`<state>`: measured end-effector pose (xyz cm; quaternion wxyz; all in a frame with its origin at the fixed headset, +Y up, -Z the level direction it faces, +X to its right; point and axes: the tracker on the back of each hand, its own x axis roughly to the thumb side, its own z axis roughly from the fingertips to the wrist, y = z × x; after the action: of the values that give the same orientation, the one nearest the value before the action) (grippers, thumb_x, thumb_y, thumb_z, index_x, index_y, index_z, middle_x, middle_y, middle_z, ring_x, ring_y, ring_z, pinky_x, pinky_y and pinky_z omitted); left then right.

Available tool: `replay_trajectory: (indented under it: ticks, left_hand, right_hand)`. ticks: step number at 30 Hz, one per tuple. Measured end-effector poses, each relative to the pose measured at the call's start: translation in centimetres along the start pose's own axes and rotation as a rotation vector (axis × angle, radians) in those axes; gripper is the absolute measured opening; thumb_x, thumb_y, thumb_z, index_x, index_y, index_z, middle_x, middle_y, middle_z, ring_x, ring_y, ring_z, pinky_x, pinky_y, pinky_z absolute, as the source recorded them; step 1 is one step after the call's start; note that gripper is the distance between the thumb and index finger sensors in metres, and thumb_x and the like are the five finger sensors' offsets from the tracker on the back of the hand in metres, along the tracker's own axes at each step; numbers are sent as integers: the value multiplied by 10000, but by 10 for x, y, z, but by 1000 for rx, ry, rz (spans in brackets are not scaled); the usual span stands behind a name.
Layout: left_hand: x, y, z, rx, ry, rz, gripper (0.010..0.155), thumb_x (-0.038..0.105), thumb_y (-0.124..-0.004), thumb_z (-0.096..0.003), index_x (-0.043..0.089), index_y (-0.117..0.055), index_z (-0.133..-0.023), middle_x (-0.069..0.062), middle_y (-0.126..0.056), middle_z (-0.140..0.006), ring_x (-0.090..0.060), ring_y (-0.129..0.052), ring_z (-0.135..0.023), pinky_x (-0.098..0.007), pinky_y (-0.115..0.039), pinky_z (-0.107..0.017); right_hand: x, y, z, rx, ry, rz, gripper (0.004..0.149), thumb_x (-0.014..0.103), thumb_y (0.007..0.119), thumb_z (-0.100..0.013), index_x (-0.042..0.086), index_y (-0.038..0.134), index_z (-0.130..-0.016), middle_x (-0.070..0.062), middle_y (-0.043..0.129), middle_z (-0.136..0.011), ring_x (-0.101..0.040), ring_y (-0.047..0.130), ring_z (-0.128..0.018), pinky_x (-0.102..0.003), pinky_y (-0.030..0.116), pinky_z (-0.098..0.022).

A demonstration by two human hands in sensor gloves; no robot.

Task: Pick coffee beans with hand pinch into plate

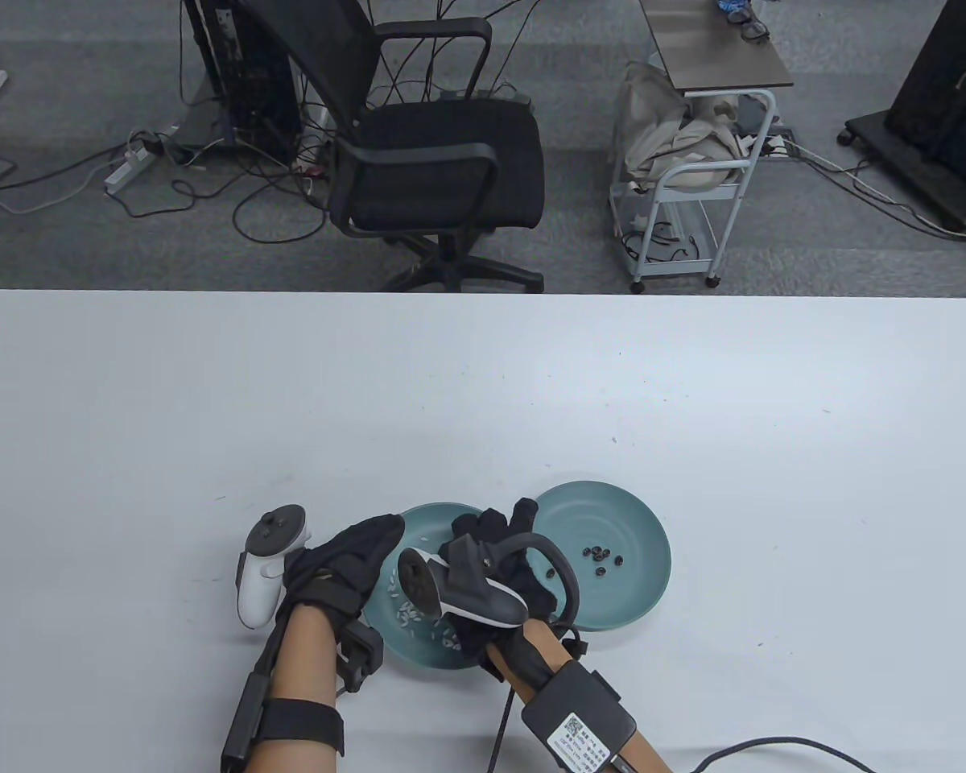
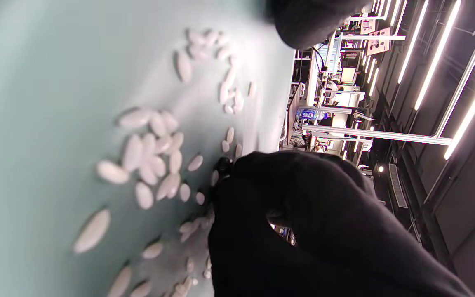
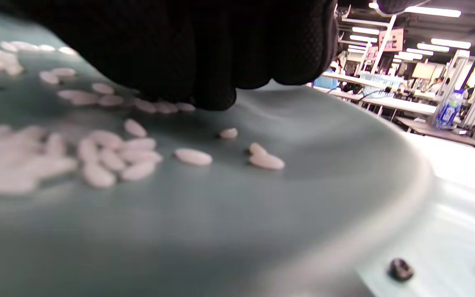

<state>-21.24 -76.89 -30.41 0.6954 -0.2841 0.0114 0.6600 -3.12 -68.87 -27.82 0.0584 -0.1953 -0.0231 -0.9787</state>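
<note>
Two teal plates stand side by side near the table's front. The left plate [image 1: 433,514] holds many white grains [image 1: 409,613]. The right plate [image 1: 612,503] holds several coffee beans [image 1: 600,554], also seen in the right wrist view [image 3: 400,269]. My right hand [image 1: 491,533] reaches down into the left plate, fingers bunched among the grains [image 3: 138,144]. In the left wrist view its fingertips [image 2: 237,173] pinch a small dark coffee bean [image 2: 223,164]. My left hand [image 1: 378,538] rests on the left plate's left rim, fingers loose.
The plates touch or nearly touch at their inner rims. White table [image 1: 483,386] stretches far behind and to both sides. An office chair [image 1: 435,145] and a cart [image 1: 692,177] stand beyond the far edge.
</note>
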Motion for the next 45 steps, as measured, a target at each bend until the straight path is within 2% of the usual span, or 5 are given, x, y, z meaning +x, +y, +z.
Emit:
replay_trajectory:
  ticks: [8, 14, 29, 40, 45]
  left_hand:
    - [1, 0, 0, -10, -3, -10, 529, 422, -635, -699, 127, -656, -1138, -199, -970, -788, -332, -1037, -545, -456, -921, -364]
    - [2, -2, -2, -44, -11, -40, 529, 423, -636, -697, 128, -663, -1136, -202, -971, -787, -336, -1037, -542, -460, -919, -362]
    - [3, -3, -2, -27, -23, -68, 537, 440, -623, -696, 150, -636, -1149, -177, -972, -796, -314, -1040, -557, -446, -924, -377]
    - [-3, 1, 0, 16, -33, -1, 600, 456, -615, -701, 120, -518, -1189, -162, -959, -809, -303, -1033, -573, -443, -918, -394]
    - [-4, 1, 4, 74, -39, 26, 572, 461, -608, -701, 108, -593, -1151, -156, -954, -815, -296, -1029, -582, -441, -916, -400]
  right_hand:
    - [4, -1, 2, 21, -55, 52, 394, 338, 834, -491, 135, 833, -830, -120, 715, -976, -398, 766, -821, -783, 435, -679]
    - [-4, 1, -3, 84, -45, -50, 413, 376, 849, -461, 127, 820, -789, -119, 708, -960, -409, 739, -822, -782, 431, -680]
    - [-14, 0, 1, 47, -53, -122, 388, 400, 850, -449, 155, 828, -749, -100, 733, -931, -392, 755, -803, -780, 431, -680]
    - [-61, -31, 13, -90, 38, -281, 384, 400, 846, -453, 162, 824, -754, -96, 726, -941, -390, 752, -813, -788, 414, -678]
    - [-107, -22, 14, -103, 184, -332, 383, 397, 843, -458, 163, 819, -761, -96, 717, -947, -392, 745, -818, -789, 412, -679]
